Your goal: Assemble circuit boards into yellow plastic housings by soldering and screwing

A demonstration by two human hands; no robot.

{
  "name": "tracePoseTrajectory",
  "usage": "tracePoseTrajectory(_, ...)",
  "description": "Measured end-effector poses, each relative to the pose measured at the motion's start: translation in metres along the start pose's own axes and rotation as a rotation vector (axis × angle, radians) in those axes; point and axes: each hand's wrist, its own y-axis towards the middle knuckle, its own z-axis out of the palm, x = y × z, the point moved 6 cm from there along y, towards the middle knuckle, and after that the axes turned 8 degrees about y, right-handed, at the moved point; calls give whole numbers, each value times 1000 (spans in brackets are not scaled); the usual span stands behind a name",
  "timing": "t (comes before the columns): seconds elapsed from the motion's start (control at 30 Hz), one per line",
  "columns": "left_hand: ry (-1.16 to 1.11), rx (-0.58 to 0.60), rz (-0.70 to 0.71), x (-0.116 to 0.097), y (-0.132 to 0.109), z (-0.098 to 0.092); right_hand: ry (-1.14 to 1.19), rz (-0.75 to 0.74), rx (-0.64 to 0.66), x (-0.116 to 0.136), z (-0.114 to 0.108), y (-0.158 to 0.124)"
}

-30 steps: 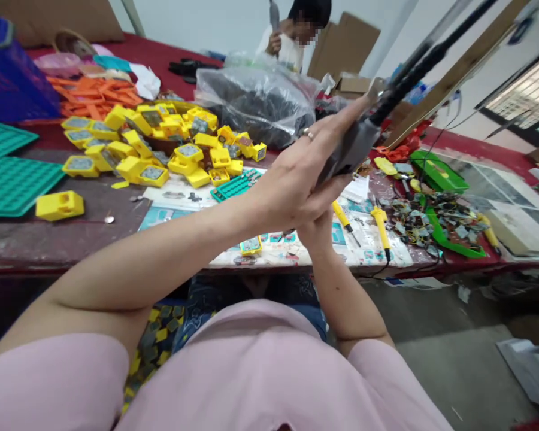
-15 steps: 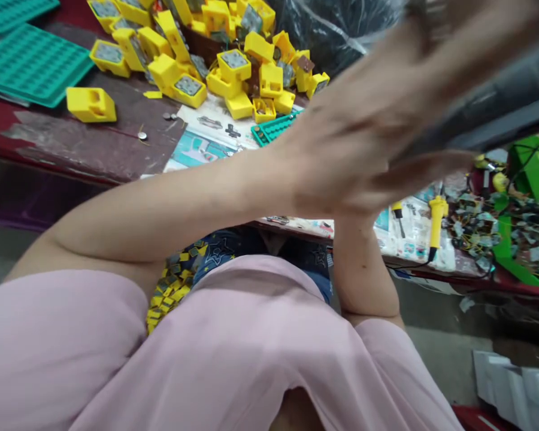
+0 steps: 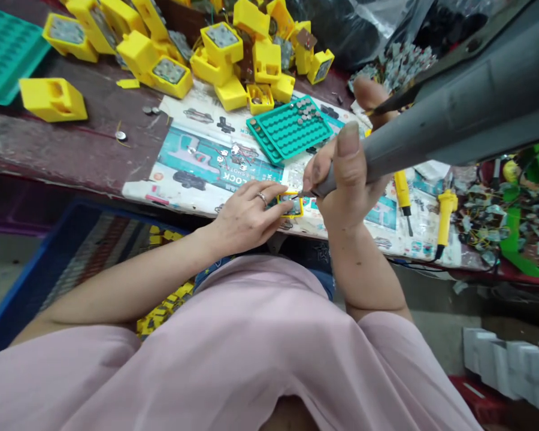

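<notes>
My right hand [image 3: 348, 173] is wrapped around a grey electric screwdriver [image 3: 413, 137], whose body rises large toward the upper right. Its thin tip points down at a small yellow box [image 3: 301, 206] with grey parts inside, at the front edge of the table; whether the tip touches a screw is too small to tell. With fingers closed over the box's left side, my left hand [image 3: 251, 212] holds it against the printed sheet. A ring shows on one finger. Behind the box lies a green tray [image 3: 291, 129] with small round metal parts in some of its pockets.
Yellow boxes [image 3: 220, 45] are heaped at the back left, with one lone box [image 3: 53, 100] nearer. A soldering iron [image 3: 446, 218] and a yellow-handled screwdriver [image 3: 402, 191] lie at right, beside wired parts [image 3: 480, 221]. A blue crate [image 3: 31, 287] stands below the table at left.
My left hand has come down from the upper right, where it was across the grey tool, to the box at the table edge. The screwdriver now points at that box.
</notes>
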Motion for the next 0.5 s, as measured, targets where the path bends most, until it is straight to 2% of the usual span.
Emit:
tracePoseTrajectory(0.13, -4, -29, 7, 1, -4, 3, 45, -73, -118, 4, -7, -1)
tracePoseTrajectory(0.3, -30, -17, 10, 0, -3, 4, 123, -104, -129, 4, -6, 0)
tracePoseTrajectory(0.5, -45, -28, 9, 1, -3, 4, 21, -28, -58, 4, -5, 2)
